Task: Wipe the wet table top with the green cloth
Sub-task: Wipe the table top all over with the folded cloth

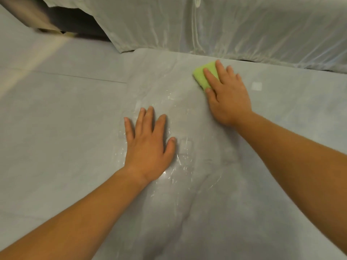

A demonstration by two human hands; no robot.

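Observation:
A folded light-green cloth (201, 75) lies on the grey table top (75, 128) toward the far edge. My right hand (227, 96) presses flat on the cloth, fingers spread over it, covering its right part. My left hand (148, 145) rests palm down on the table in the middle, fingers apart, holding nothing. Shiny wet streaks (180, 166) glisten on the surface around and to the right of the left hand.
A pale, wrinkled translucent sheet (225, 27) hangs along the far edge of the table. A dark gap (75, 23) and a blurred beige object (37, 19) sit at the upper left. A seam line (75, 76) crosses the left surface.

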